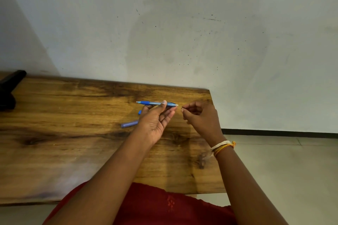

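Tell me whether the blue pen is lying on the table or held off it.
Held off it: the left hand holds the blue pen between thumb and fingers, roughly level, above the table.

Table [73, 115]: wood, varnished, smooth, low sheen. Pen [155, 103] above the table: blue plastic, glossy, barrel apparently translucent. Wall [182, 23] behind the table: matt, speckled paint.

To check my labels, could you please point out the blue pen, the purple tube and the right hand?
blue pen [155, 103], head view, on the barrel beside the thumb.
purple tube [129, 124], head view, middle of its length.
right hand [201, 117], head view, on its back.
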`<action>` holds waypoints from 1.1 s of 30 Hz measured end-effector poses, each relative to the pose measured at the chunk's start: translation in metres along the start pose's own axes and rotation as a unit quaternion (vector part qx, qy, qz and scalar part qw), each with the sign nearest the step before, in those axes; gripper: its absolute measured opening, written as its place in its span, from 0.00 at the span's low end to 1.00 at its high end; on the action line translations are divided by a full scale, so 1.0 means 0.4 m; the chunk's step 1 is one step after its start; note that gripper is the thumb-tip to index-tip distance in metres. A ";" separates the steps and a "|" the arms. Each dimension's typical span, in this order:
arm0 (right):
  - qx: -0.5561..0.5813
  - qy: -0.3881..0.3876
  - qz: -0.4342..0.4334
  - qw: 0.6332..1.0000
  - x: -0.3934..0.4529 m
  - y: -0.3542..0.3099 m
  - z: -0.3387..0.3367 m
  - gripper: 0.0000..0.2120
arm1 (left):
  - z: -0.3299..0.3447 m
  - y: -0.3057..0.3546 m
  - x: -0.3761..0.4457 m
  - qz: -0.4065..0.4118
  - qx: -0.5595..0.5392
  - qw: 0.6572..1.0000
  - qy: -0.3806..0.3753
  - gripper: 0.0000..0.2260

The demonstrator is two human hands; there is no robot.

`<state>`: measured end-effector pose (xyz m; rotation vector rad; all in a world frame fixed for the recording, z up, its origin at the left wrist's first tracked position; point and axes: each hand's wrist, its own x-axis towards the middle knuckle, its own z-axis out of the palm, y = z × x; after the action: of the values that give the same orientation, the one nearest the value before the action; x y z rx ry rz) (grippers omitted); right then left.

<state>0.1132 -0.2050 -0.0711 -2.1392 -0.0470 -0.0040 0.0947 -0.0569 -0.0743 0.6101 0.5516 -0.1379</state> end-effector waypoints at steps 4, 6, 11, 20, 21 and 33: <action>0.035 -0.012 -0.031 0.999 -0.003 -0.012 0.003 0.06 | -0.001 0.002 -0.001 0.003 0.007 1.000 0.003 0.19; 0.048 -0.016 -0.029 0.998 -0.003 -0.014 0.005 0.07 | -0.003 0.001 -0.002 0.003 0.008 1.000 0.003 0.19; 0.072 -0.015 -0.022 0.997 -0.004 -0.014 0.004 0.08 | -0.002 0.001 -0.005 0.000 0.008 1.000 0.001 0.19; 0.081 -0.013 -0.036 0.996 -0.003 -0.011 0.003 0.07 | 0.002 0.002 -0.007 -0.006 0.019 1.000 0.002 0.18; 0.086 -0.012 -0.035 0.996 -0.003 -0.010 0.003 0.07 | 0.002 0.002 -0.006 -0.006 0.018 1.000 0.002 0.18; 0.088 0.003 -0.044 0.995 -0.001 -0.007 0.006 0.06 | -0.004 0.001 0.001 -0.006 0.003 1.000 0.002 0.06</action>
<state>0.1128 -0.2016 -0.0700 -1.9592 -0.1330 -0.0557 0.0944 -0.0555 -0.0755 0.6130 0.5581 -0.1489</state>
